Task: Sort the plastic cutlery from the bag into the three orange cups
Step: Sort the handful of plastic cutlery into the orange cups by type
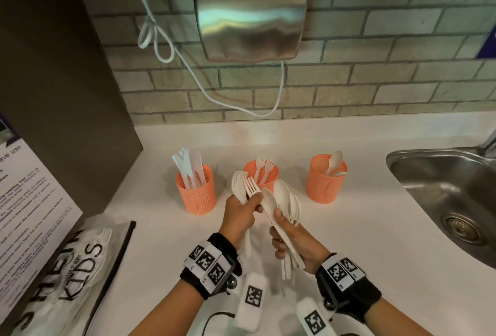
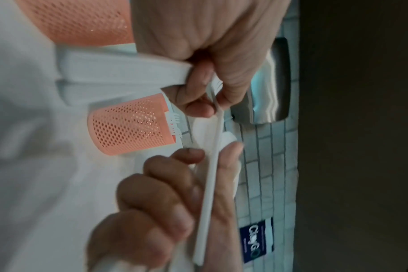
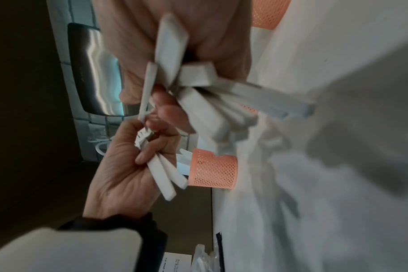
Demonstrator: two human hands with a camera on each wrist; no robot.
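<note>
Three orange mesh cups stand in a row on the white counter. The left cup [image 1: 197, 192] holds knives, the middle cup [image 1: 261, 172] forks, the right cup [image 1: 326, 180] spoons. Just in front of the middle cup, my left hand [image 1: 251, 206] grips a bunch of white forks [image 1: 241, 184], tines up. My right hand [image 1: 283, 228] grips several white spoons [image 1: 284, 196], bowls up, right beside the left hand. In the right wrist view the spoon handles [image 3: 221, 103] fan out of my fist. The clear printed bag [image 1: 75, 268] lies at the lower left with cutlery inside.
A steel sink [image 1: 451, 196] is sunk into the counter at the right. A metal hand dryer [image 1: 251, 18] and a loose white cable [image 1: 188, 64] hang on the tiled wall behind the cups. A dark panel with a printed notice [image 1: 29, 206] closes off the left side.
</note>
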